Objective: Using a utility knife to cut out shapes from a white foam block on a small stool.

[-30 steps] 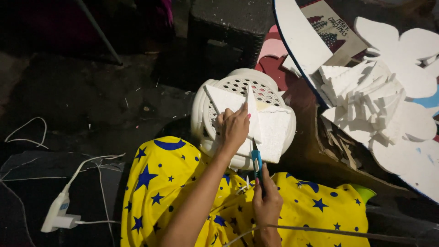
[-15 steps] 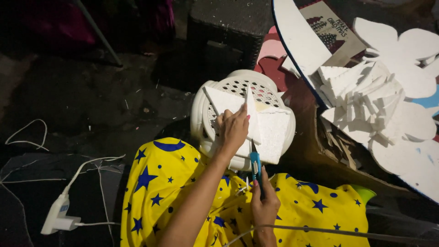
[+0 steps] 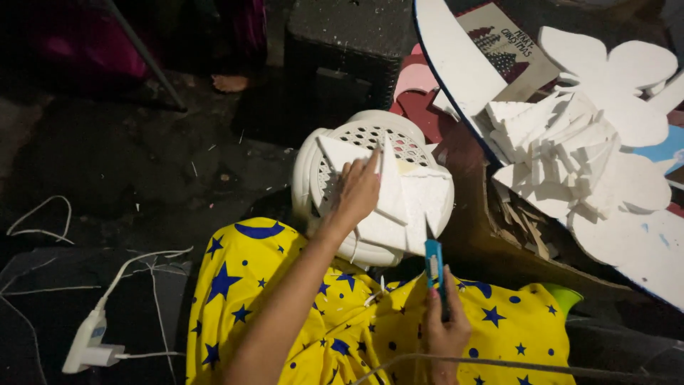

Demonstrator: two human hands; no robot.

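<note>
My left hand (image 3: 358, 191) presses down on white foam pieces (image 3: 402, 207) lying on a white perforated plastic stool (image 3: 356, 139). My right hand (image 3: 445, 324) grips a blue utility knife (image 3: 433, 264) with its blade pointing up at the near edge of the foam. Both hands work above my lap, which is covered by yellow cloth with blue stars (image 3: 285, 314).
A pile of cut white foam scraps (image 3: 556, 142) and large white foam shapes (image 3: 627, 107) lie on a board at the right. A white power adapter with cables (image 3: 89, 342) rests on the dark floor at the left. A dark box (image 3: 342, 43) stands behind the stool.
The knife has slid toward me along the foam edge. My left hand stays pressed on the foam.
</note>
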